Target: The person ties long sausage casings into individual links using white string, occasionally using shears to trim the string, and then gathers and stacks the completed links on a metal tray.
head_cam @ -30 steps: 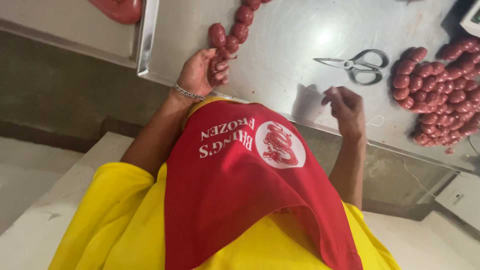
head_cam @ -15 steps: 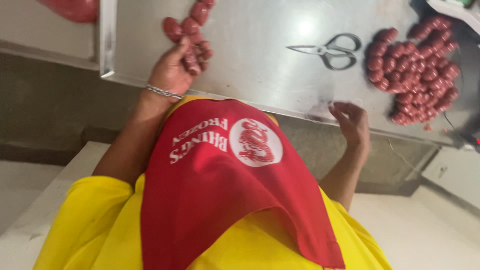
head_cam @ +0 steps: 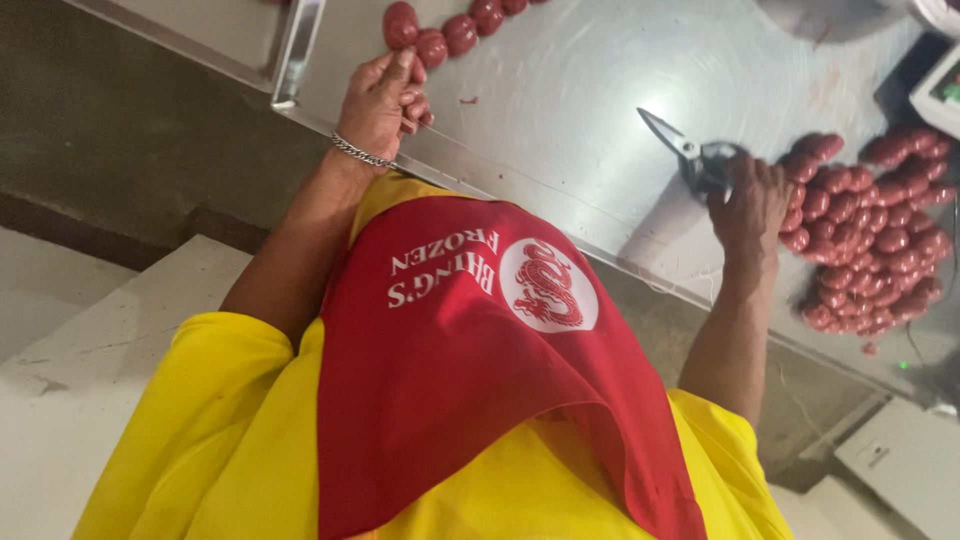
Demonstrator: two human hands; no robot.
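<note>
Plainly, the soft thing here is the string of red sausage links (head_cam: 455,28), which lies on the steel table (head_cam: 580,110) near its upper edge and runs out of view at the top. The links look plump, moist and yielding, joined end to end, so the string would likely sag and swing if lifted by one link; I judge it light but slippery, best taken at the narrow joint between two links, where fingers can close without squashing the filling. The left hand (head_cam: 385,100) rests at the table's front rim with its fingers curled loosely together, the fingertips touching or just beside the lowest link; whether it truly pinches that link I cannot tell. A metal chain bracelet (head_cam: 362,153) circles the wrist, and the forearm comes up steeply from a yellow sleeve (head_cam: 210,400). The right hand (head_cam: 750,205) is closed around the handles of a pair of scissors (head_cam: 685,150), whose blades, near closed, point up and to the left over bare steel, well apart from the string. Just beside that hand, to its right, a heap of loose red links (head_cam: 865,235) sits on the table. A red apron (head_cam: 480,370) fills the foreground.
</note>
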